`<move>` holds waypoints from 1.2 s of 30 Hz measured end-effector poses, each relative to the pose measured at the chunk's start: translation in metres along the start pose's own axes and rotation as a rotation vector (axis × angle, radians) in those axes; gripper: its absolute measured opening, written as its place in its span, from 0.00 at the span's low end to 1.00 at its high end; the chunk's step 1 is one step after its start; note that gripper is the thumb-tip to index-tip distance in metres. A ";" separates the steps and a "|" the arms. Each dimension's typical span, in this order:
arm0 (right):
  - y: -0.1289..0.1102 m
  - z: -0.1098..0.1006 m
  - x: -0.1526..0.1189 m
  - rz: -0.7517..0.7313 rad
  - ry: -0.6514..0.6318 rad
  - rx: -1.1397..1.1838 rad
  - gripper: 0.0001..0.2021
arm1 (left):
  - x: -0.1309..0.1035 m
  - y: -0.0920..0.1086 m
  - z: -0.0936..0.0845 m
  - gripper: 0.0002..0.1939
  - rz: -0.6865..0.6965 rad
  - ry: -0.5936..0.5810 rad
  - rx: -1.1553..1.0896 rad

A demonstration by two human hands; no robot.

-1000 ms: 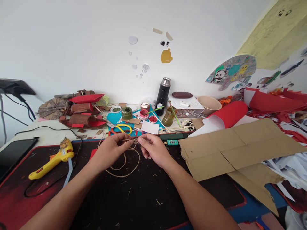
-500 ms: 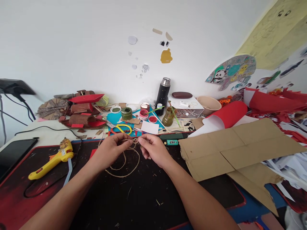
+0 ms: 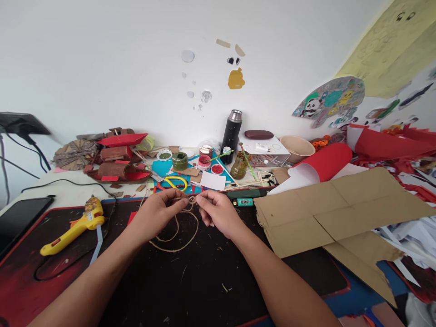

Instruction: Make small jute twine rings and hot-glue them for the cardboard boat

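Two hands, left hand (image 3: 157,212), right hand (image 3: 218,212), one twine (image 3: 177,231)

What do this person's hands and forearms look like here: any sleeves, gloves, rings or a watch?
Both forearms are bare up to the bottom edge of the picture, with no sleeve showing. The left hand and the right hand wear no gloves. No ring, watch or bracelet shows on the fingers or wrists. Nails appear short; finer detail is too small to tell.

Home craft desk: glue gun (image 3: 73,225), paint jars (image 3: 204,162).
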State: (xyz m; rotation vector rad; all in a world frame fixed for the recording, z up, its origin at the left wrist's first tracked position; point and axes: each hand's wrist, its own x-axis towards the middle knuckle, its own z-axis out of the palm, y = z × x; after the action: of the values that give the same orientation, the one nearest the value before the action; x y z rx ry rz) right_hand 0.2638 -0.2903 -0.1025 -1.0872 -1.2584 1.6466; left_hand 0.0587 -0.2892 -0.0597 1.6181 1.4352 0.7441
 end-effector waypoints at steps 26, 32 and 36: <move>-0.001 0.001 -0.001 0.012 0.004 -0.001 0.19 | 0.002 -0.008 0.002 0.26 0.018 0.040 0.001; 0.000 0.001 0.000 0.003 -0.021 -0.023 0.19 | 0.001 -0.005 0.001 0.26 0.022 0.053 0.034; 0.000 0.001 -0.001 0.010 -0.008 -0.047 0.19 | 0.000 -0.002 0.000 0.24 0.026 0.013 0.032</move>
State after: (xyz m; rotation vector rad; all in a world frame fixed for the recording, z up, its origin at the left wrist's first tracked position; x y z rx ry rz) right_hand 0.2634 -0.2915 -0.1020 -1.1182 -1.3041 1.6377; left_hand 0.0578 -0.2889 -0.0612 1.6623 1.4444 0.7513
